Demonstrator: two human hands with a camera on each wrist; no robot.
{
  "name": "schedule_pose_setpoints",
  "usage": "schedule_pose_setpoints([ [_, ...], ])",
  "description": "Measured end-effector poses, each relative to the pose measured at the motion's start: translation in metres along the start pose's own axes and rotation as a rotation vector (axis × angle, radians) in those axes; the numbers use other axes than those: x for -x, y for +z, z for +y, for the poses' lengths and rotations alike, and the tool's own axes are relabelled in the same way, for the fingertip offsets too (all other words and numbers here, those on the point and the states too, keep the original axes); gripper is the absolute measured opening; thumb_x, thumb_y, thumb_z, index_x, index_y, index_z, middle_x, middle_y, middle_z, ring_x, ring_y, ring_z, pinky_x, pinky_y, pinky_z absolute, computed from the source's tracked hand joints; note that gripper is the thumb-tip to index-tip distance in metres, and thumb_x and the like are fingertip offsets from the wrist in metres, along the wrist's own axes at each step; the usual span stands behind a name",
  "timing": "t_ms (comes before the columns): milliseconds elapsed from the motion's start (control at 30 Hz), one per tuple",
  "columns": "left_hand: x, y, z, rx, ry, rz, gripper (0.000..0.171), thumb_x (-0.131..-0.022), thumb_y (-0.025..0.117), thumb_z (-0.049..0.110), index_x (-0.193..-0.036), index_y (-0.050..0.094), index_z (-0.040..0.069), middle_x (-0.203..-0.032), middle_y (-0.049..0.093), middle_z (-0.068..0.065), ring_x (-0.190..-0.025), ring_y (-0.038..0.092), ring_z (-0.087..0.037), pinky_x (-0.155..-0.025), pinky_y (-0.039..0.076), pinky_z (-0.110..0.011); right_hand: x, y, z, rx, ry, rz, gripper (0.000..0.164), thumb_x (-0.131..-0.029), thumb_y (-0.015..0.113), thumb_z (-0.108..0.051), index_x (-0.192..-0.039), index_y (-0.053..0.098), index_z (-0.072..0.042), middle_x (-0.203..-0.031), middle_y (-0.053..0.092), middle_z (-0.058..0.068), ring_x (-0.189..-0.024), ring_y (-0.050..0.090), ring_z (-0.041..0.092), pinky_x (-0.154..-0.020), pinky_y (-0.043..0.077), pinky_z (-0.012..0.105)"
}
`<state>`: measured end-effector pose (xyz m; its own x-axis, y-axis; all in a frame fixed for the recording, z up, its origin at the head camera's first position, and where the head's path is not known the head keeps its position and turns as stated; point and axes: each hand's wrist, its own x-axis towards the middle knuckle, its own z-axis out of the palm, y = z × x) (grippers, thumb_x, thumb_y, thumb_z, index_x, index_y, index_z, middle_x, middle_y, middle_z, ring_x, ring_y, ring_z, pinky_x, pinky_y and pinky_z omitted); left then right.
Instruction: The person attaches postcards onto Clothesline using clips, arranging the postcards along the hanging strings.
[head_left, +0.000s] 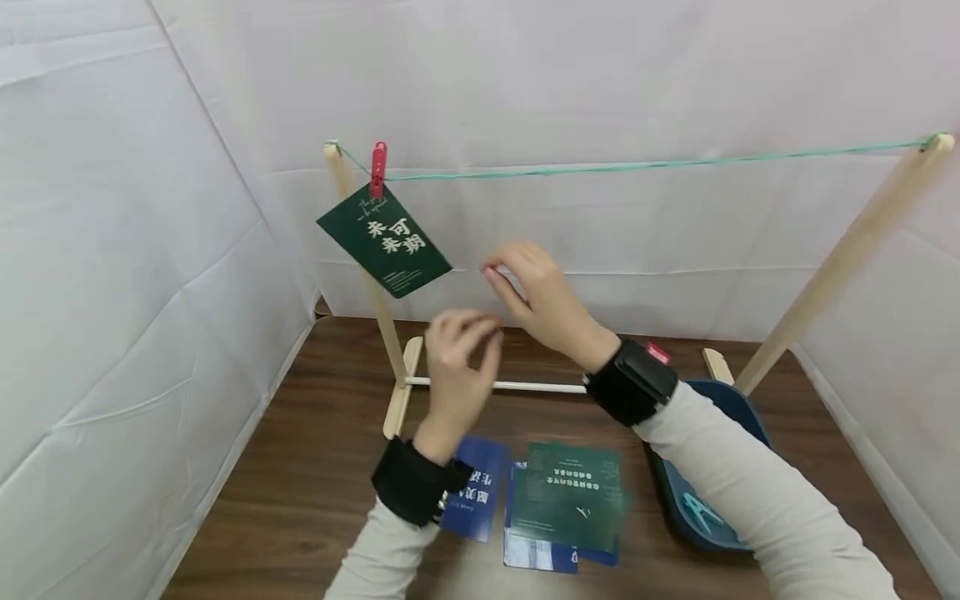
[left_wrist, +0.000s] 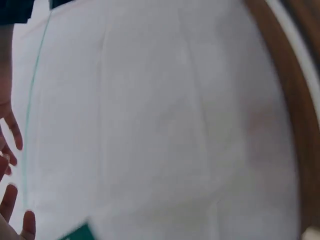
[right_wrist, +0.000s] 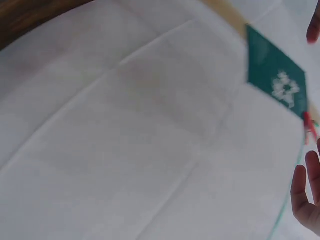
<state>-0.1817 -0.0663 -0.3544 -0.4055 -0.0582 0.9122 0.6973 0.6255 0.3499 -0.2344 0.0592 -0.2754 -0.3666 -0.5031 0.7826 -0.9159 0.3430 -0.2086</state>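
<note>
A dark green card (head_left: 397,250) with white characters hangs tilted from a green string (head_left: 600,170), gripped at its top corner by a red clothespin (head_left: 378,170). My left hand (head_left: 457,367) is raised below and to the right of that card, fingers loosely bent and holding nothing. Higher up and further right is my right hand (head_left: 547,300), below the string, its fingers loosely bent and also free of any thing. Both hands are apart from the hanging card. In the right wrist view the same card (right_wrist: 275,70) and clothespin (right_wrist: 309,125) appear near the right edge.
Wooden posts (head_left: 847,258) carry the string at both ends, with a white rod (head_left: 536,387) low between them. On the brown table lie a blue card (head_left: 477,487) and a stack of cards topped by a green one (head_left: 570,500). A blue basin (head_left: 663,492) holding clothespins (head_left: 702,512) stands partly behind my right sleeve.
</note>
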Motion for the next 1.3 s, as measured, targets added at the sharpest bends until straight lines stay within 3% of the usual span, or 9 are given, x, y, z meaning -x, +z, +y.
schedule_pose_setpoints([
  [133, 0.042, 0.030, 0.026, -0.035, -0.038, -0.202, 0.015, -0.080, 0.072, 0.008, -0.094, 0.073, 0.011, -0.101, 0.066, -0.005, -0.099, 0.056, -0.024, -0.085, 0.043, -0.041, 0.045, -0.017, 0.019, 0.094, 0.067, -0.067, 0.006, -0.092, 0.056, 0.000, -0.094, 0.061, 0.000, -0.089, 0.061, 0.013, -0.085, 0.055, 0.027, -0.078, 0.045, 0.039],
  [267, 0.081, 0.063, 0.059, -0.044, -0.024, -0.498, 0.020, -0.084, 0.070, 0.018, -0.105, 0.071, 0.018, -0.111, 0.065, 0.000, -0.104, 0.057, -0.018, -0.086, 0.046, -0.036, 0.095, -0.039, 0.038, 0.190, 0.194, -0.107, 0.003, -0.090, 0.059, -0.001, -0.093, 0.061, 0.000, -0.088, 0.061, 0.014, -0.085, 0.055, 0.027, -0.075, 0.045, 0.040],
  [333, 0.095, 0.077, 0.076, -0.030, 0.006, -0.692, 0.024, -0.089, 0.066, 0.026, -0.112, 0.068, 0.021, -0.116, 0.064, 0.004, -0.108, 0.056, -0.015, -0.088, 0.045, -0.033, 0.118, -0.051, 0.045, 0.224, 0.262, -0.118, 0.003, -0.090, 0.059, -0.001, -0.093, 0.061, -0.001, -0.088, 0.060, 0.014, -0.085, 0.055, 0.028, -0.073, 0.044, 0.040],
  [500, 0.116, 0.110, 0.108, -0.003, 0.189, -1.163, 0.043, -0.092, 0.053, 0.049, -0.131, 0.055, 0.029, -0.134, 0.054, 0.011, -0.125, 0.046, -0.010, -0.095, 0.042, -0.028, 0.164, -0.074, 0.061, 0.268, 0.431, -0.143, 0.008, -0.094, 0.055, -0.003, -0.097, 0.061, 0.000, -0.090, 0.060, 0.015, -0.089, 0.053, 0.028, -0.073, 0.043, 0.040],
  [567, 0.123, 0.122, 0.117, 0.005, 0.233, -1.290, 0.051, -0.092, 0.051, 0.054, -0.137, 0.048, 0.031, -0.140, 0.048, 0.013, -0.132, 0.041, -0.011, -0.099, 0.041, -0.029, 0.177, -0.080, 0.066, 0.285, 0.498, -0.162, 0.011, -0.095, 0.054, -0.006, -0.098, 0.061, 0.001, -0.092, 0.061, 0.015, -0.090, 0.054, 0.029, -0.073, 0.043, 0.041],
  [700, 0.135, 0.142, 0.132, 0.016, 0.158, -1.483, 0.056, -0.093, 0.046, 0.055, -0.144, 0.036, 0.034, -0.147, 0.037, 0.016, -0.140, 0.031, -0.013, -0.106, 0.038, -0.034, 0.199, -0.092, 0.073, 0.321, 0.590, -0.213, 0.012, -0.095, 0.054, -0.007, -0.099, 0.062, 0.002, -0.092, 0.061, 0.016, -0.088, 0.054, 0.030, -0.073, 0.045, 0.043],
  [867, 0.151, 0.156, 0.144, -0.008, 0.074, -1.600, 0.048, -0.097, 0.041, 0.047, -0.144, 0.034, 0.038, -0.143, 0.041, 0.019, -0.136, 0.035, -0.009, -0.106, 0.038, -0.028, 0.224, -0.109, 0.087, 0.377, 0.673, -0.344, 0.010, -0.094, 0.056, -0.007, -0.095, 0.061, 0.001, -0.085, 0.061, 0.015, -0.078, 0.056, 0.028, -0.067, 0.044, 0.041],
  [1133, 0.160, 0.168, 0.155, -0.013, 0.110, -1.507, 0.043, -0.101, 0.041, 0.033, -0.142, 0.035, 0.044, -0.128, 0.056, 0.018, -0.119, 0.046, -0.006, -0.100, 0.042, -0.023, 0.260, -0.118, 0.113, 0.425, 0.881, -0.830, 0.014, -0.090, 0.061, -0.008, -0.092, 0.059, 0.006, -0.078, 0.060, 0.015, -0.068, 0.059, 0.025, -0.061, 0.048, 0.038],
  [1300, 0.166, 0.173, 0.166, -0.007, 0.115, -1.504, 0.046, -0.099, 0.047, 0.027, -0.141, 0.037, 0.044, -0.128, 0.055, 0.014, -0.119, 0.044, -0.008, -0.103, 0.040, -0.027, 0.295, -0.107, 0.126, 0.418, 0.970, -0.984, 0.015, -0.084, 0.067, -0.009, -0.075, 0.058, -0.002, -0.071, 0.058, 0.010, -0.063, 0.054, 0.022, -0.058, 0.044, 0.034],
])
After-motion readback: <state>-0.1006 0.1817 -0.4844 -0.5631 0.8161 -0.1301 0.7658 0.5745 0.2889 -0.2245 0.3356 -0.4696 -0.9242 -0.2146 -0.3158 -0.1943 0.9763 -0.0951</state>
